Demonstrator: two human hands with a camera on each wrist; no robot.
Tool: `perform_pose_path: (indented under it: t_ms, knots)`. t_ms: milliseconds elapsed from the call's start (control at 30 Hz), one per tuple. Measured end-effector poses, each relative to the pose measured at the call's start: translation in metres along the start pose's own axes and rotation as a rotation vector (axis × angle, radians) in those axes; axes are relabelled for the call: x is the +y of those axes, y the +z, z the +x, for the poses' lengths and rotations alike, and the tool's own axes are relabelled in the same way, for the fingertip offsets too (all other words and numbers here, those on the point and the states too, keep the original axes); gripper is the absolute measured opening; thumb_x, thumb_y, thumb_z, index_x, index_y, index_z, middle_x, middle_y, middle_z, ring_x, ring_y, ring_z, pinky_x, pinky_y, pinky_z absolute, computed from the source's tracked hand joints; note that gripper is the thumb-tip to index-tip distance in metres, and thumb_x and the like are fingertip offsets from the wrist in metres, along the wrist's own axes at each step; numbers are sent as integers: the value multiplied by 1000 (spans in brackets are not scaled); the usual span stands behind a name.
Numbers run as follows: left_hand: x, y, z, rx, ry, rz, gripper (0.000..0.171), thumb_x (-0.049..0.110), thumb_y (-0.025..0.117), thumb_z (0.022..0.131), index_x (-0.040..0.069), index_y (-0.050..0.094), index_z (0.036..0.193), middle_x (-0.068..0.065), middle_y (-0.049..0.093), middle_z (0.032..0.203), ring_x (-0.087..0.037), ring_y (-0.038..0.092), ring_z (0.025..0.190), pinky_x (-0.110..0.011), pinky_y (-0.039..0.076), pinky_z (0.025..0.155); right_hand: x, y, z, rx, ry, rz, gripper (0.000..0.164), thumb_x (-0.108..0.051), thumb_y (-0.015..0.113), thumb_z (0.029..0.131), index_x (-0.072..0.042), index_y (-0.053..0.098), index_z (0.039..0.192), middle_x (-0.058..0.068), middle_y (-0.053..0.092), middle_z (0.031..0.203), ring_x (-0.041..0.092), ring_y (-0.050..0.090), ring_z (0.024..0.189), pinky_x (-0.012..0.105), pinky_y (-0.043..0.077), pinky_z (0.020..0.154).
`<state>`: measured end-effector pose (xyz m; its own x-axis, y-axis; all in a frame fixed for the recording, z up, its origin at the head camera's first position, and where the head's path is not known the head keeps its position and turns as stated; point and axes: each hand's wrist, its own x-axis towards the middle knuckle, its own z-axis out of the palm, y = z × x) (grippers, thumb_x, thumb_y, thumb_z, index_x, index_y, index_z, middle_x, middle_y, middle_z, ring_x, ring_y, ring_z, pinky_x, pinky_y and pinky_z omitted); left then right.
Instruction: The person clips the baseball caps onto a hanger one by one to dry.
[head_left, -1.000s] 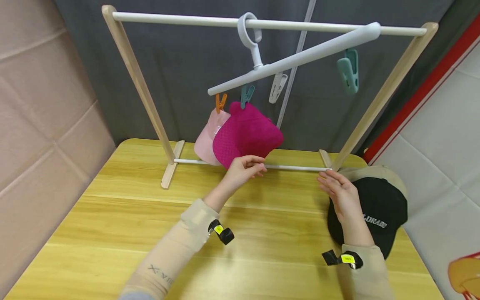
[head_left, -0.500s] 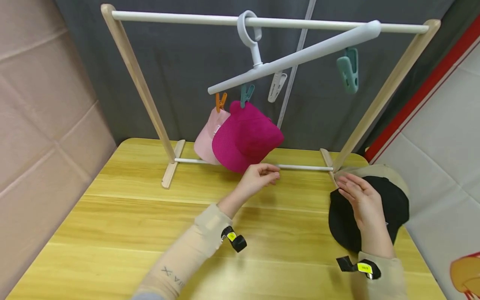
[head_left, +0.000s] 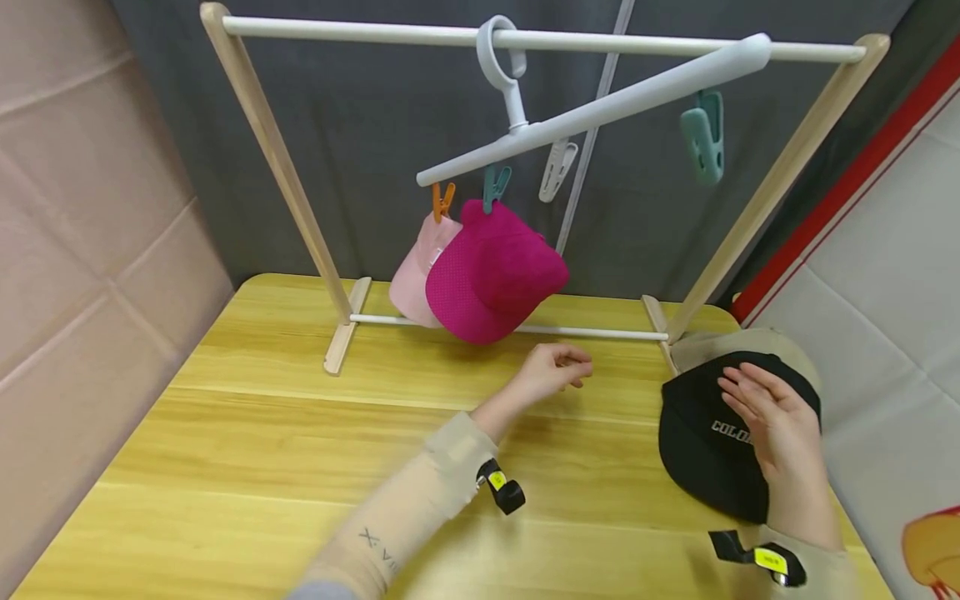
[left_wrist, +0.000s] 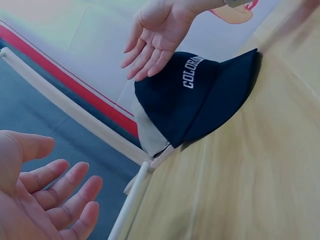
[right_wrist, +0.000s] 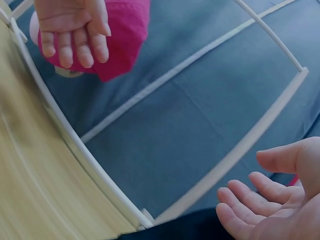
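Note:
In the head view my left hand hovers over the table in front of the rack's lower rod, fingers relaxed and holding nothing. My right hand is over the black cap marked with white letters, its fingers loosely extended. A beige cap lies partly hidden behind the black one. From the white hanger hang a magenta cap, held by a teal clip, and a pale pink cap, held by an orange clip. The left wrist view shows relaxed left fingers with nothing in them.
The wooden rack stands at the back of the table. Its white top rod carries the tilted hanger. A white clip and another teal clip hang with nothing in them. A wall panel borders the right side.
Both hands have moved right and toward the person, the left away from the magenta cap, the right across the black cap. The hanging caps have stayed nearly in place.

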<state>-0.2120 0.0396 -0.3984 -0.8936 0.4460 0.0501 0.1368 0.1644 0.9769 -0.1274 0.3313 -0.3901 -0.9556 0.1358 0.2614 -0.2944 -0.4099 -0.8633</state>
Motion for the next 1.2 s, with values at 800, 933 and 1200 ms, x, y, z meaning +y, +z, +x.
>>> perform_pose_path:
  t_ms: [800,933,1200]
  knots:
    - [-19,48,16,7,-156,-106,28,13,64,92,-4,64,114,-8,71,93,-30,68,83,-37,53,76,5,-113,-32,427,57,57,21,13,61,86,-2,67,100,10,69,81,20,68,68,27,56,63]
    - [-21,56,18,21,-196,-116,28,14,65,92,-2,65,114,-6,71,92,-26,68,82,-37,53,72,5,-121,-38,538,154,16,22,10,64,85,-7,64,99,4,68,82,15,68,69,26,56,62]
    - [-21,73,19,24,-249,-140,32,15,67,91,-2,64,117,-7,70,97,-27,67,88,-38,54,70,-8,-88,-49,605,372,-101,30,1,61,90,-17,49,111,-12,61,81,2,62,74,17,52,63]
